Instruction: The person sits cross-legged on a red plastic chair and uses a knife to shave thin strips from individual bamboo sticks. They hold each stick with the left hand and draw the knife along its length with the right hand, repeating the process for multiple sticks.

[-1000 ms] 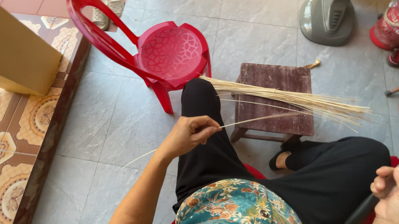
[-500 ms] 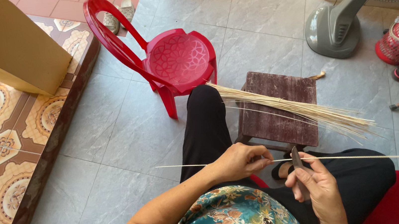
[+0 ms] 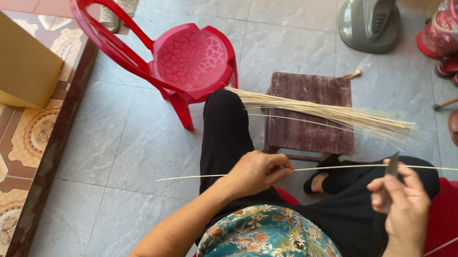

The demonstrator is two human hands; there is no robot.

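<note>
- Pale, straw-coloured thin stick [image 3: 325, 168] lies nearly level across the person's lap, running from beyond the left knee to the far right of the view.
- Left hand [image 3: 254, 172]: fingers curled and pinching the thin stick between thumb and fingertips, near the middle of its length.
- Right hand [image 3: 401, 201]: fingers folded around a small dark blade [image 3: 392, 166], which stands upright and meets the thin stick from below.
- Bundle of similar sticks [image 3: 325, 112] rests slanted across a low brown wooden stool [image 3: 310, 131], its near end over the left knee, its far end fanning out past the stool's right edge.
- Red plastic chair [image 3: 187, 64] stands on the grey tiled floor [image 3: 129, 157], just beyond the knee.
- Grey fan base [image 3: 369, 18] stands at upper right, well apart from both hands.
</note>
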